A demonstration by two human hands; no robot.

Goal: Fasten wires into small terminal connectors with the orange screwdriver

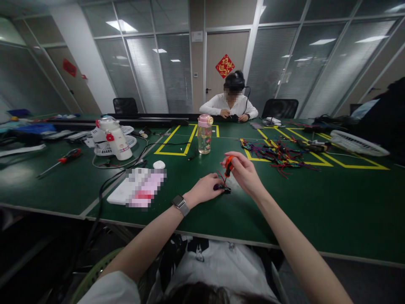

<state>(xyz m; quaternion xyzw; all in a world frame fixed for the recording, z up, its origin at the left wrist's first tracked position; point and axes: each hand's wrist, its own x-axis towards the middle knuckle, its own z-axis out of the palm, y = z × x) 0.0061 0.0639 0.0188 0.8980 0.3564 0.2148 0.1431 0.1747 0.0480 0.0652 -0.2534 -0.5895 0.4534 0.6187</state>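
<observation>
Fingers of the right hand (245, 171) pinched around a small orange-handled screwdriver (228, 166), held upright, tip down onto a small black component with red wires (223, 188). Left hand (205, 188) closed on that component just left of the tip, pressing it to the dark green table surface (316, 207). Beyond the grip, a clear plastic bottle with pink lid (205, 134); further right, a tangle of red and black wired parts (278, 154) inside yellow taped outlines. Far left, a red-handled screwdriver (60, 161) and a white desk fan (110, 139). Across the table, a seated person in a white shirt (230, 105), backed by glass partitions with blinds and a door bearing a red diamond decoration (225, 66).
</observation>
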